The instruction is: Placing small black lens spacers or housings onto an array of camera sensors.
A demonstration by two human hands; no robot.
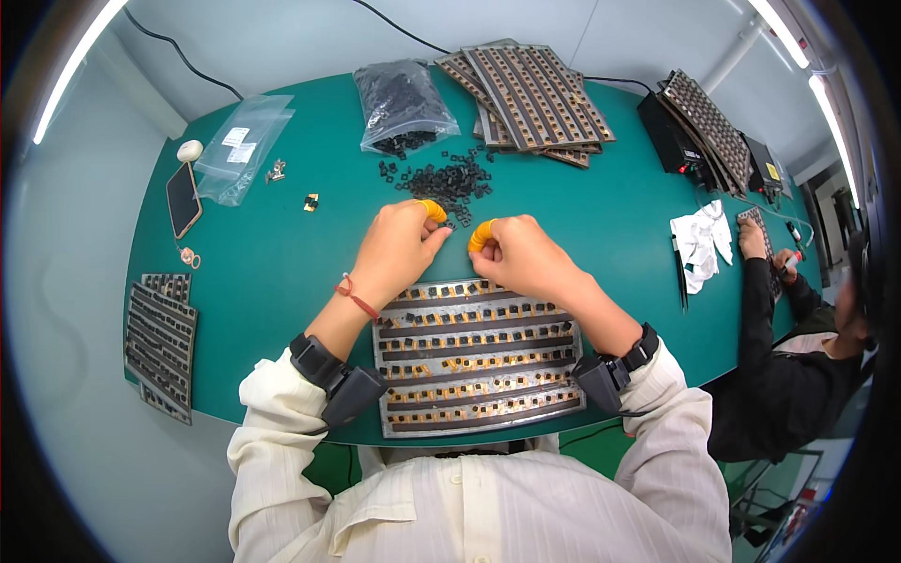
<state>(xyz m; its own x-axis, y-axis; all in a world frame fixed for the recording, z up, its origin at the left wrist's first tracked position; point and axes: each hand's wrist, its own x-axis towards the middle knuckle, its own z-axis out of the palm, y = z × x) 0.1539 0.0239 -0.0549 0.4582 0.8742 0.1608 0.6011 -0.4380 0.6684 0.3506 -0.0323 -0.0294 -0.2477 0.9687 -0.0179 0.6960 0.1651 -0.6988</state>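
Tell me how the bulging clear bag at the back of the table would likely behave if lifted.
The clear bag would probably sag and change shape, as its plastic looks thin and wrinkled. It may feel fairly heavy for a bag, being stuffed with small black pieces. Its contents would likely shift, since they resemble the loose pile in front.

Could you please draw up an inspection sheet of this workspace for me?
Surface: green table, curved in view by the lens.
Job's things: tray with rows of small dark and gold-coloured parts, at the near edge; loose pile of black pieces beyond it.
Clutter: phone and flat clear bags at left; crumpled white item at right.
Grips: left grip at the pile's near side, right grip at the tray's far edge; whether either holds a piece cannot be told.
Cables: black cables against the pale wall.
Surroundings: co-worker at right; stacked trays at the far side.
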